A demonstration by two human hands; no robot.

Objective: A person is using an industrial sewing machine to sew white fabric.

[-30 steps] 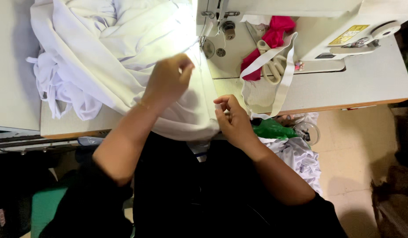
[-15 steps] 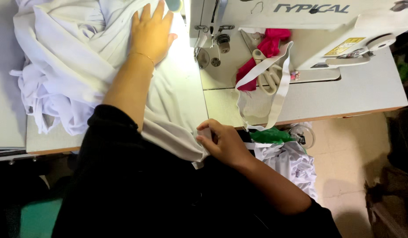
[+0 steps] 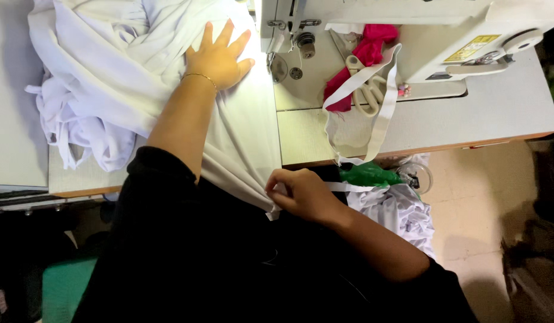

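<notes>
Currently the left hand (image 3: 220,58) lies flat, fingers spread open, on the white cloth (image 3: 139,72) just left of the sewing machine (image 3: 408,36); a moment earlier it sat further up the pile, so the cloth now appears pressed and steadied nearer the needle. The right hand (image 3: 304,194) remains at the worktop (image 3: 468,119) edge, fingers closed on the cloth's hanging hem and a white strap (image 3: 379,113). Scissors (image 3: 364,90) and red fabric (image 3: 361,60) rest on the machine bed. Below, a green bag (image 3: 367,174) and white scraps lie above a beige floor (image 3: 468,239).
</notes>
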